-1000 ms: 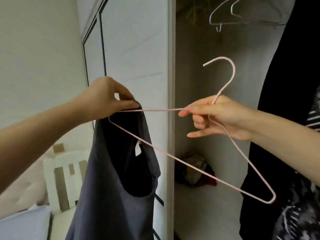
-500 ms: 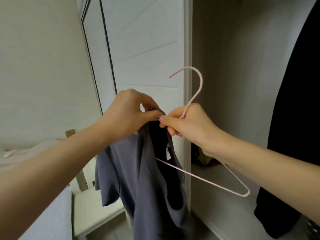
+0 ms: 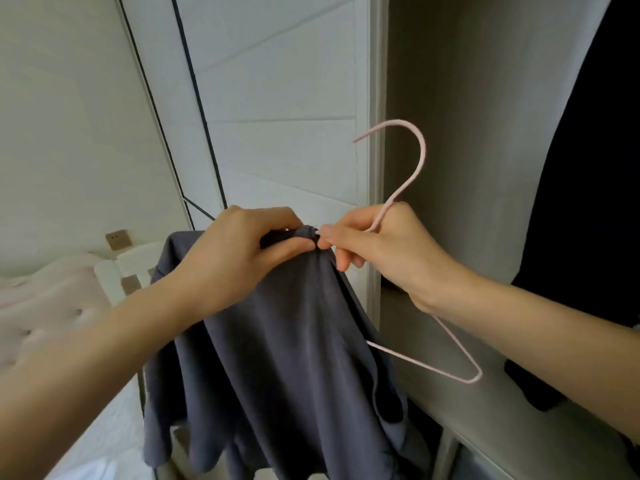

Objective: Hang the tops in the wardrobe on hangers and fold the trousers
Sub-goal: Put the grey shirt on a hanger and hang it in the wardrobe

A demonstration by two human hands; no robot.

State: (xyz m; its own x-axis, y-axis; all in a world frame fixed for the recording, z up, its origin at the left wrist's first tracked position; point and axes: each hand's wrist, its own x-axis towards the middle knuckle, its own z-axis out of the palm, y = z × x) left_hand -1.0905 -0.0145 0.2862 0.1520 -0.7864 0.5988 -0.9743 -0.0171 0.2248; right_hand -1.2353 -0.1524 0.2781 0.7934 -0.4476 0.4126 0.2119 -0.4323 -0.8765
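**Fingers pinch grey top (image 3: 284,358) at the neck of a pink hanger (image 3: 421,157)**

Fingers of the left hand (image 3: 239,251) are curled, with thumb and forefinger squeezing a bunched bit of the top's fabric. The right hand (image 3: 384,244) is closed round the hanger's neck just below the hook, and its fingertips touch that same bunch of cloth. The hook stands upright above the right hand, its open end pointing left. One corner of the hanger juts out below the right forearm. The other side is hidden by cloth and seems to be inside the top, though the view does not settle it. The top hangs loose beneath both hands, in front of the edge of the white wardrobe door (image 3: 277,98). A dark garment (image 3: 588,202) hangs inside the wardrobe at the right. Low on the left are a white chair (image 3: 110,275), a pale quilted bed (image 3: 45,299) and a wall socket (image 3: 118,239).
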